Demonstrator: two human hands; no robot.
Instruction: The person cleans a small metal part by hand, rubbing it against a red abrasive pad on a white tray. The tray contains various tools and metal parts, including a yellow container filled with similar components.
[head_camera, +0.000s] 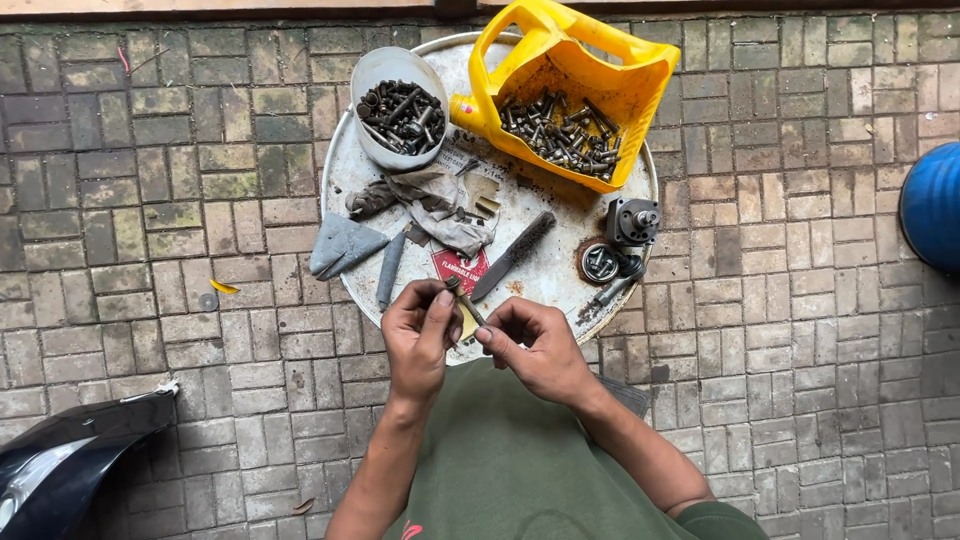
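My left hand (418, 335) and my right hand (535, 348) meet over the near rim of a round metal drum lid (560, 265). Together they pinch a thin dark bolt-like piece (466, 303), the left at its upper end, the right at its lower end. Just beyond my fingers lie a wire brush (514, 255) and a grey file (390, 270) on the lid.
A cut yellow jug (575, 85) and a white tub (400, 108) at the lid's far side hold several bolts. Dirty rags (435, 205), grey folded abrasive paper (342, 245) and round metal parts (620, 240) lie between. Brick paving surrounds; a blue drum (932, 205) right, black bodywork (70, 460) lower left.
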